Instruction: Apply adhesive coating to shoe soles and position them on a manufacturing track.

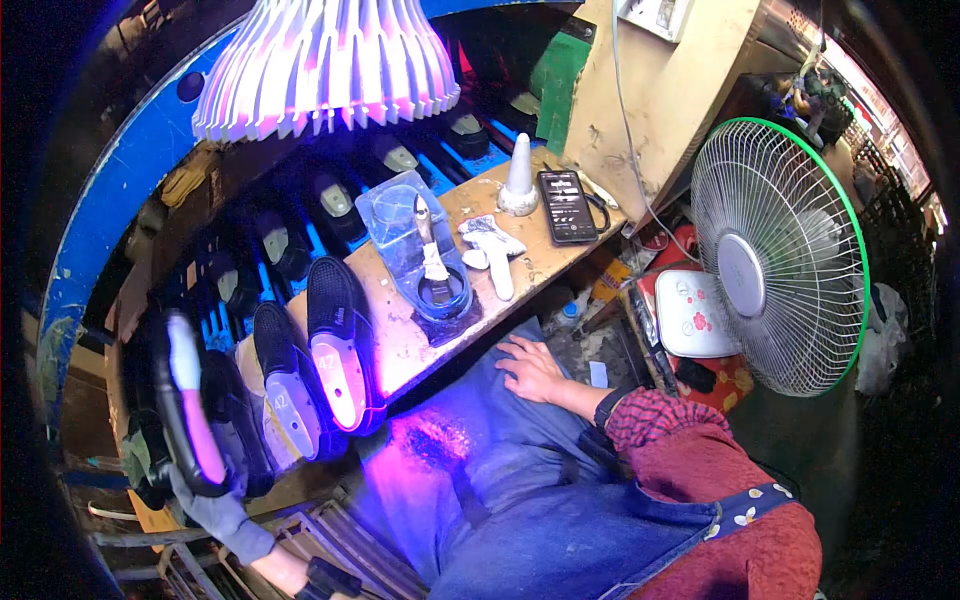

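Note:
My left hand (222, 512), in a grey glove, is closed on the lower end of a black shoe (180, 430) at the far left. The shoe stands nearly upright, slightly blurred, with a pale and pink strip showing along it. Right beside it are more black slip-on shoes: one dark pair partly hidden, one with a lilac insole (290, 415), and one with a bright pink-lit insole (340, 375) leaning at the bench edge. My right hand (532, 368) is bare and lies on my blue-clad thigh, fingers spread, holding nothing.
On the wooden bench (405, 360) are a clear plastic container (395, 215) with a brush (432, 250), a white crumpled cloth (490, 245), a white cone (519, 180) and a phone (566, 205). A finned lamp (325, 70) hangs above. Rightward stands a fan (780, 255) beside a white case (692, 312).

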A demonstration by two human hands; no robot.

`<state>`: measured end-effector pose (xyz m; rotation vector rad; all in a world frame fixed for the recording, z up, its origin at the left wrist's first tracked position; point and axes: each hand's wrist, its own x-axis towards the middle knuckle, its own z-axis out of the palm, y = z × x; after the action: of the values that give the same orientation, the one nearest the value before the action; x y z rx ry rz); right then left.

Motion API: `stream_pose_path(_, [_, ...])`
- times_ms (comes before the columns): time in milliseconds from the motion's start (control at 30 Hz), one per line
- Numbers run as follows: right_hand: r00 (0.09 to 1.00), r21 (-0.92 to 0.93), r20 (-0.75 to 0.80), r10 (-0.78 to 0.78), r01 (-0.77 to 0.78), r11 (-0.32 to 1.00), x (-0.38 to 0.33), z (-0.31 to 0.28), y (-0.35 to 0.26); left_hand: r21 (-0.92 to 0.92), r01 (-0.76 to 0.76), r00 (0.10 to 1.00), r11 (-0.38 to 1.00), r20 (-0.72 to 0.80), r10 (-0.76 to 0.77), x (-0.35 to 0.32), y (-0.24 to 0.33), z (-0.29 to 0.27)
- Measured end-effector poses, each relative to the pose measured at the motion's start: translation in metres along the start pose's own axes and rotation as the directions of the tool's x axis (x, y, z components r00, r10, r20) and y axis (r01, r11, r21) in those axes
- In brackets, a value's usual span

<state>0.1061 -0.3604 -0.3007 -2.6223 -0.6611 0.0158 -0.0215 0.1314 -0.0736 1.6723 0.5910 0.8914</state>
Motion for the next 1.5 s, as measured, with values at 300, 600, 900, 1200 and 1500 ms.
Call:
stream_pose_path(300, [1.000,-0.003,0.002,-0.022,0.023,1.000,0.004,-0.001,-0.007,0.582,0.021,0.976,0.813,-0.189,0.110,0.062,0.045,-0.070])
stream_pose_path(600, [0.998,-0.027,-0.005,-0.067,0.067,0.997,0.008,0.001,-0.012,0.685,-0.051,0.997,0.727,-0.006,0.075,0.066,-0.006,-0.095])
stream_pose_path(900, [0.999,-0.022,-0.022,-0.041,0.040,0.999,0.003,0.001,-0.007,0.926,-0.096,0.796,0.366,-0.149,0.586,0.060,-0.013,-0.077])
stream_pose_path(1200, [0.999,0.002,-0.022,-0.027,0.028,1.000,0.003,0.002,-0.006,0.903,-0.379,0.669,0.200,0.119,0.733,-0.027,0.050,-0.013])
stream_pose_path(1500, [1.000,0.000,0.027,0.001,-0.001,1.000,0.008,-0.003,-0.003,0.222,-0.901,0.360,0.372,0.862,0.357,-0.164,-0.034,0.109])
